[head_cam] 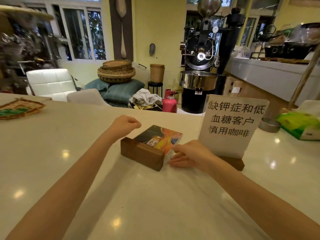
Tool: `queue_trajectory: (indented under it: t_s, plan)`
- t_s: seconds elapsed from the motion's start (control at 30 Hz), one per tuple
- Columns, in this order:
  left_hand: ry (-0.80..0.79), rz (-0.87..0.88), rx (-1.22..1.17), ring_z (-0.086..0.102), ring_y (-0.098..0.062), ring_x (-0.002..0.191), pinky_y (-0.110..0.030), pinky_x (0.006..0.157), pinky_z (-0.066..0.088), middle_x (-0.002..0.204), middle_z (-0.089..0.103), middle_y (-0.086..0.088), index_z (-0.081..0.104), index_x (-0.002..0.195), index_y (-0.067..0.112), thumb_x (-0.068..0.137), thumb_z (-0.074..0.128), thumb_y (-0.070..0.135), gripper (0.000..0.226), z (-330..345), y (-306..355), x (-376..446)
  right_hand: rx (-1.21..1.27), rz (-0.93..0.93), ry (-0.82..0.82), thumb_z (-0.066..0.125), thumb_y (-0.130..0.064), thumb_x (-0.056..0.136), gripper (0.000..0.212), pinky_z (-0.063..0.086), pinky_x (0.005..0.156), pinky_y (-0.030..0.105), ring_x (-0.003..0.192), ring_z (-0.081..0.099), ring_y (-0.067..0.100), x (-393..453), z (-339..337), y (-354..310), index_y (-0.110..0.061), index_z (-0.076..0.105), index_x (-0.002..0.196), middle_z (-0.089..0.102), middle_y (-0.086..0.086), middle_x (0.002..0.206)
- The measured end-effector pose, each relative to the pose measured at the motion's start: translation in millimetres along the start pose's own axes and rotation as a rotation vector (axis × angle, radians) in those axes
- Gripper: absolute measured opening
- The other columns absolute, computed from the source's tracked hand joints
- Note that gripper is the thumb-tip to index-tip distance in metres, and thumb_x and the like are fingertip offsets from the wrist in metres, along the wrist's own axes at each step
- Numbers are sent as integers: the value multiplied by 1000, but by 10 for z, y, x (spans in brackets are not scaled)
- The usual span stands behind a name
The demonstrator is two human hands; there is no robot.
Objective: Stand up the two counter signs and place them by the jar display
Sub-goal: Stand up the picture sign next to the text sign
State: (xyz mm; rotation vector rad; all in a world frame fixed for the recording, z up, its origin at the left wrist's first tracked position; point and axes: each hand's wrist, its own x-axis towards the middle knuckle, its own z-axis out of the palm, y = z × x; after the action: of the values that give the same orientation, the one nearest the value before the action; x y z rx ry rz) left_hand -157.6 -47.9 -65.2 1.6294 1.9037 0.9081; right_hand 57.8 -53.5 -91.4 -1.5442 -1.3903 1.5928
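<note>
A white sign with black Chinese characters (pixel 232 122) stands upright in its wooden base (pixel 232 162) on the pale counter (pixel 155 196). Left of it lies a second sign (pixel 161 137), a dark and orange picture panel, flat on its back with its wooden block base (pixel 142 153) toward me. My left hand (pixel 125 125) hovers loosely curled just behind and left of that base, holding nothing. My right hand (pixel 190 155) reaches the picture panel's near right edge, thumb and fingers pinching at it. No jar display is in view.
A woven mat (pixel 19 108) lies at the counter's far left. A metal tin (pixel 269 124) and a green tissue pack (pixel 299 125) sit at the right. Beyond the counter stand a coffee roaster (pixel 200 66), a pink gas cylinder (pixel 169 102) and stacked baskets (pixel 116 71).
</note>
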Motion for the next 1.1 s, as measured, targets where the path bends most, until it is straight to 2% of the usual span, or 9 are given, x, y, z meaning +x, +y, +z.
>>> queue_trajectory:
  t_s: [0.1,0.27,0.37,0.47,0.63,0.83,0.93,1.0,1.1]
  plan:
    - [-7,-142,-190,57,-21,96,-32,76,44,111,64,-12,64,108,8,85,56,22,28,13,-168,18,120,95,-27,67,-14,79,31,60,70,36,76,70,30,114,72,8,7,60,101,70,23,88]
    - [-1,-317,-260,59,-26,91,-35,83,48,99,66,-16,65,105,2,81,61,19,30,76,-321,95,257,74,-43,67,-7,78,31,59,68,36,73,67,25,204,198,27,3,56,106,67,18,89]
    - [-53,-410,-346,54,-21,63,-28,63,46,72,61,-14,63,105,-4,78,64,16,33,90,-349,120,327,41,-45,66,-3,78,32,57,75,37,79,67,24,254,252,70,2,56,109,67,16,97]
    - [-104,-444,-381,53,-18,57,-24,57,45,67,59,-11,62,105,-4,79,63,12,30,90,-344,132,319,7,-46,66,-3,79,32,58,69,33,80,68,21,278,257,101,3,59,109,68,14,101]
    - [-142,-344,-381,59,-16,69,-23,69,51,79,66,-9,66,104,1,77,65,6,27,61,-367,153,141,-70,4,67,-12,79,29,59,76,34,82,70,20,262,230,65,-1,61,104,68,13,107]
    - [-211,-215,-343,65,-15,74,-20,69,54,93,70,-9,65,108,4,77,67,10,32,65,-303,146,19,-238,76,68,-13,78,29,59,70,32,85,69,21,213,127,31,-5,58,104,70,12,103]
    - [-186,-149,-350,66,-13,72,-15,58,55,88,70,-4,62,111,6,76,68,12,37,86,-295,119,-19,-302,98,67,-12,79,24,58,64,28,83,68,19,174,119,12,-5,57,100,69,10,100]
    - [-169,-110,-361,67,-16,79,-19,63,56,93,69,-5,59,115,8,75,70,14,42,94,-309,104,-33,-340,116,67,-11,79,18,59,65,30,80,67,18,135,122,-2,-11,54,92,67,8,96]
    - [-138,-46,-353,64,-16,86,-26,71,52,93,68,-2,58,111,17,76,69,15,37,90,-289,81,-96,-436,178,66,-13,80,24,59,71,36,86,66,21,100,127,0,-11,51,99,65,7,96]
